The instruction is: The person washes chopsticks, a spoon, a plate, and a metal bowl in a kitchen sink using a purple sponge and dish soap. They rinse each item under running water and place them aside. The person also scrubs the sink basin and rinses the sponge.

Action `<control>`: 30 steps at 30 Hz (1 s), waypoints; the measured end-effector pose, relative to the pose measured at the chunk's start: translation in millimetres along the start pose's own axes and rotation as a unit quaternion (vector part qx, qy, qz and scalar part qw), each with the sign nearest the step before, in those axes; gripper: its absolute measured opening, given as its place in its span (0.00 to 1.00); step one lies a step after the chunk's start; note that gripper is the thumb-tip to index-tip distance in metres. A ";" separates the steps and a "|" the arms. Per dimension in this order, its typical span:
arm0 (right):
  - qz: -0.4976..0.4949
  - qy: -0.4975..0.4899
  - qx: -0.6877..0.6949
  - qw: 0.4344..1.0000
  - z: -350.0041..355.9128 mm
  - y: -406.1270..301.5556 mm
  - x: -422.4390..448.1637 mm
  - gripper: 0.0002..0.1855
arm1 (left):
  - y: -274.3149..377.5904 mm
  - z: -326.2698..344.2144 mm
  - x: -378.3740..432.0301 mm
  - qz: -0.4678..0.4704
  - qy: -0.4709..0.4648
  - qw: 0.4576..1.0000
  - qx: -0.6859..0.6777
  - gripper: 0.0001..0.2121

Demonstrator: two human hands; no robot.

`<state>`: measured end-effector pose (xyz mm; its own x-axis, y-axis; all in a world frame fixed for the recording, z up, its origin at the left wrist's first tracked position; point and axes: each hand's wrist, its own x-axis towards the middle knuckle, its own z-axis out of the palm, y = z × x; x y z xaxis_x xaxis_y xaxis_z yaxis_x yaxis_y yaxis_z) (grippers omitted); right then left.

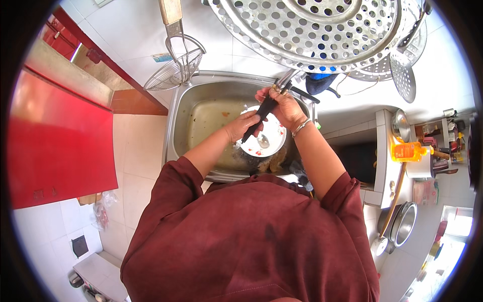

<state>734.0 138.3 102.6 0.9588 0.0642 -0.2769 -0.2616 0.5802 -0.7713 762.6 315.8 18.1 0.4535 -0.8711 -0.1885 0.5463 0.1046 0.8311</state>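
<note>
Both my hands hold a bundle of slim black utensils or chopsticks (265, 108), slanting over the steel sink (205, 113). My left hand (245, 126) grips its lower part; my right hand (281, 104) is closed around the upper part, just below the faucet (288, 77). Under the bundle sits a white bowl with red floral marks (279, 141), with a little water in it. Murky water with food bits stands in the sink. Brown scraps (273, 162) lie below the bowl, near the sink's front edge.
A large perforated steel steamer tray (271, 41) hangs above the sink, beside a slotted skimmer (403, 77). A wire strainer (175, 71) hangs at the upper left. An orange detergent bottle (405, 152) stands on the tiled ledge at right. A red door panel (62, 143) is at left.
</note>
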 end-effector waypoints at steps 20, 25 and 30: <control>-0.137 0.289 -0.439 0.839 -33.3 -23.0 -79.0 0.11 | -70.9 -31.5 -21.8 0.054 0.139 0.897 0.416 0.32; -0.186 0.267 -0.161 0.932 -49.0 -46.4 -122.7 0.11 | -101.7 -25.6 -54.5 -0.044 0.062 0.836 0.543 0.24; -0.259 0.309 -0.226 0.887 -109.1 -120.6 -195.0 0.10 | -130.6 12.1 -73.6 0.027 -0.002 0.813 0.581 0.16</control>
<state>566.4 -32.8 187.0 0.7562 -0.6538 0.0278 0.0448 0.0093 -0.9990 649.3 360.4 -70.2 0.4515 -0.8821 -0.1348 -0.5108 -0.3793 0.7715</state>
